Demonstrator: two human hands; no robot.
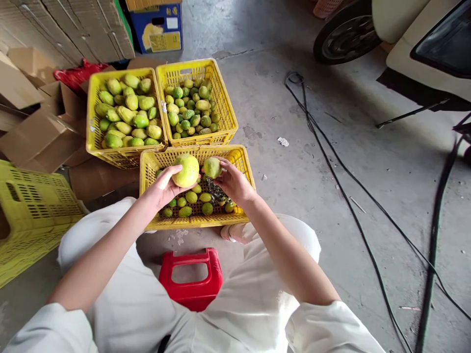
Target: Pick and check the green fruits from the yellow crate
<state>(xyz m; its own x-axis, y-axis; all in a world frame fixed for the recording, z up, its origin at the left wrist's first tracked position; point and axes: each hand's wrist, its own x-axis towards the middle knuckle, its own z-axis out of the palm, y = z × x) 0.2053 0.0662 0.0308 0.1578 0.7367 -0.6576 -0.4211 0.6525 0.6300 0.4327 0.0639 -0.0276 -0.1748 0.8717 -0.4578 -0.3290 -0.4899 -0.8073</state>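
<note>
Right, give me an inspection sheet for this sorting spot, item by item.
Surface: bare grey concrete floor, small scraps scattered on it.
Job's things: large yellow-green fruit; smaller green fruit; near yellow crate part filled with small fruit; left back crate holds bigger fruit; right back crate holds small ones.
Clutter: flattened cardboard, empty yellow crate, red stool.
Hands: left hand holds the large fruit; right hand holds the smaller one, both above the near crate.
Cables: black cables trail across the floor at right.
Surroundings: parked scooter, blue box.
</note>
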